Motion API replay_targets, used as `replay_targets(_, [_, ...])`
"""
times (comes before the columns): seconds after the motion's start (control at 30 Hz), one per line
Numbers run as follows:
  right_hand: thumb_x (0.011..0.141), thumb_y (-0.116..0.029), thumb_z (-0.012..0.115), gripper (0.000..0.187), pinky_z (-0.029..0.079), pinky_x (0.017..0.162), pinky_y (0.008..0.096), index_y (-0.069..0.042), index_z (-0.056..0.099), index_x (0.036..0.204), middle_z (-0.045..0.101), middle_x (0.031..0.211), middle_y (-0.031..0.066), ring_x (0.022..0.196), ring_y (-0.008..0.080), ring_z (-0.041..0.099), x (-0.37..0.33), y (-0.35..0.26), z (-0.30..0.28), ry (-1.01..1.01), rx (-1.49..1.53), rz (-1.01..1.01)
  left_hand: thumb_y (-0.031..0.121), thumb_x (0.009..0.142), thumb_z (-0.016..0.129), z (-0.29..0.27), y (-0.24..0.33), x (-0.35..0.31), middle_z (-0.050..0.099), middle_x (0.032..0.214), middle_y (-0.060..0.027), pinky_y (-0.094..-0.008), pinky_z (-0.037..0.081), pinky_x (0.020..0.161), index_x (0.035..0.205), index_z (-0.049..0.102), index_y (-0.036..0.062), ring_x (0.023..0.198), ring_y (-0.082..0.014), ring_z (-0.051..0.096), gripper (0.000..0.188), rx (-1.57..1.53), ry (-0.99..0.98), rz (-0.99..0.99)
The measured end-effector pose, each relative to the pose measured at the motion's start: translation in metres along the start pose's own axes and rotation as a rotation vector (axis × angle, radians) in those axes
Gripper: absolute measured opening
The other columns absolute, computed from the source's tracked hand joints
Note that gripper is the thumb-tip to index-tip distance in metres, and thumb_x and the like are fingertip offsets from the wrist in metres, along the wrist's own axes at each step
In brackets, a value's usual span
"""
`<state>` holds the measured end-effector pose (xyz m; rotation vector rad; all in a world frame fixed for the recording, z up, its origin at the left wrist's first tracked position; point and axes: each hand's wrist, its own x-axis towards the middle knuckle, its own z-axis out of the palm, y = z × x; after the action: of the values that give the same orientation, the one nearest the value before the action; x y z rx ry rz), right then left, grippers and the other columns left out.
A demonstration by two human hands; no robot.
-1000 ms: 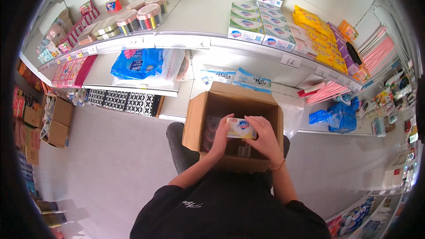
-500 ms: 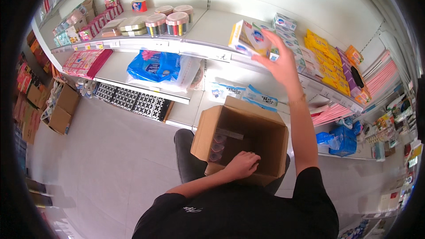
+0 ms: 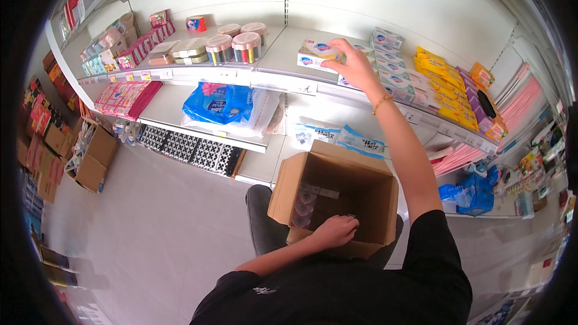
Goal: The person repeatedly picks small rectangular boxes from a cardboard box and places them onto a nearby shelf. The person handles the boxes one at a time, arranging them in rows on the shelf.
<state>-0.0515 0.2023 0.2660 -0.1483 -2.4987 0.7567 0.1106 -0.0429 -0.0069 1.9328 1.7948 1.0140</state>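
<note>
My right hand (image 3: pixel 356 67) reaches over the front edge of the upper shelf. Its thumb and fingers are closed round the right end of a white and yellow soap box (image 3: pixel 313 55), which rests at the shelf's front. An open cardboard box (image 3: pixel 380 210) stands on my lap, its mouth toward me. My left hand (image 3: pixel 337 232) is curled at the near rim of that carton, fingertips just inside. Inside the carton, clear packs with pink heart shapes (image 3: pixel 304 207) line the left wall, beside a small white box (image 3: pixel 328 193).
To the right on the shelf stand white and green soap boxes (image 3: pixel 390 63) and yellow packs (image 3: pixel 438 78). Striped jars (image 3: pixel 247 48) stand to the left. A blue plastic pack (image 3: pixel 217 103) and wipes packs (image 3: pixel 360 140) lie lower. Another carton (image 3: pixel 96 159) sits on the floor.
My right hand has lowered the soap box from above the shelf edge onto the shelf. My left hand stays at the carton's rim. The whole view has shifted slightly.
</note>
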Motion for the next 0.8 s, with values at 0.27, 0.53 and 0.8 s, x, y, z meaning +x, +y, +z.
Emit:
replay_targets(0.27, [0.088,-0.04,0.075,0.068,0.034,0.114,0.0462,-0.005,0.047,0.139,0.065,0.131,0.0153,0.118,0.0304,0.062,0.007,0.037,0.008,-0.102,-0.226,-0.109,0.012,0.091,0.061,-0.003,0.002,0.002,0.063,0.094,-0.0178,-0.0488,0.053,0.079,0.104,0.058,0.0023,0.091,-0.039,0.065,0.016,-0.03,0.003,0.013])
replay_targets(0.53, [0.091,-0.026,0.072,0.062,0.044,0.108,0.0407,-0.006,0.047,0.145,0.061,0.137,0.016,0.127,0.0342,0.057,-0.067,-0.016,-0.009,0.106,-0.339,-0.283,0.013,0.092,0.061,-0.001,0.005,0.006,0.065,0.096,-0.0193,-0.0491,0.054,0.078,0.103,0.059,0.0011,0.091,-0.0404,0.065,0.016,-0.026,-0.084,-0.098])
replay_targets(0.8, [0.098,-0.012,0.06,0.024,0.054,0.087,0.0344,0.001,0.065,0.118,0.074,0.111,0.0133,0.102,0.0269,0.071,-0.288,0.013,0.016,-0.321,0.351,0.428,0.015,0.093,0.058,-0.002,0.004,0.003,0.066,0.089,-0.0215,-0.0511,0.052,0.074,0.097,0.059,0.0038,0.088,-0.0431,0.065,0.011,-0.178,-0.159,-0.179])
